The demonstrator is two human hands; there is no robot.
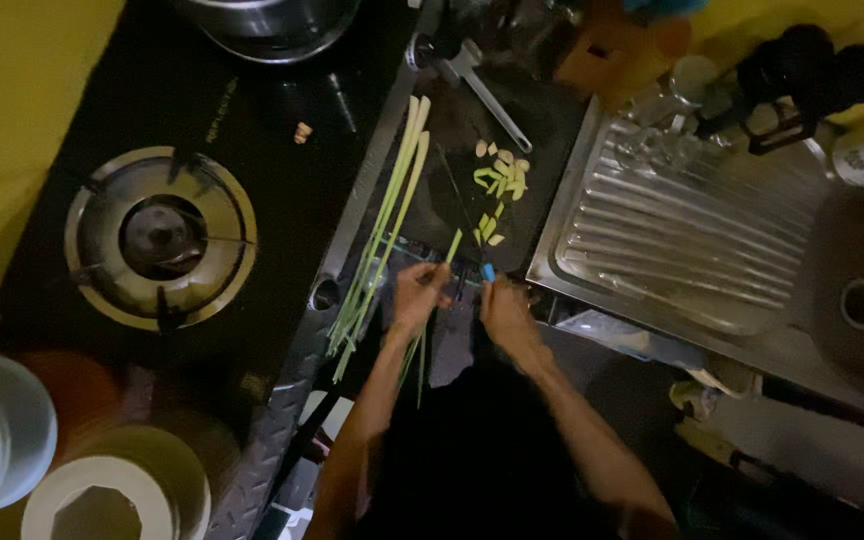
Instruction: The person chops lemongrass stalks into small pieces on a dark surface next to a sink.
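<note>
1. Where the frame begins at the left, two white round containers [102, 495] sit at the lower corner, blurred, beside a yellow surface [12, 120].
2. Next comes a black gas hob [252, 190] with a round burner [160, 238] at its middle and a steel pot [267, 22] at its upper edge.
3. Right of the hob, a bundle of long pale green stalks [382, 230] lies lengthwise on the dark desk [552, 130], its lower ends just beside the left hand.
4. The left hand [419, 292] has its grip closed on a single green stalk [452, 246], whose upper end points up over the dark cutting area and whose thin end trails down below the wrist.
5. The right hand [505, 310] is clamped on a knife with a blue handle [489, 271]; the dark blade runs up beside the held stalk, but I cannot tell whether it touches.
6. Above the hands, short cut green and pale pieces [500, 180] lie scattered together on the dark surface.
7. A metal utensil [487, 95] lies slanted above them.
8. Farthest right, a steel sink with a ribbed draining board [692, 230] and a drain hole [862, 303] fills the side.
</note>
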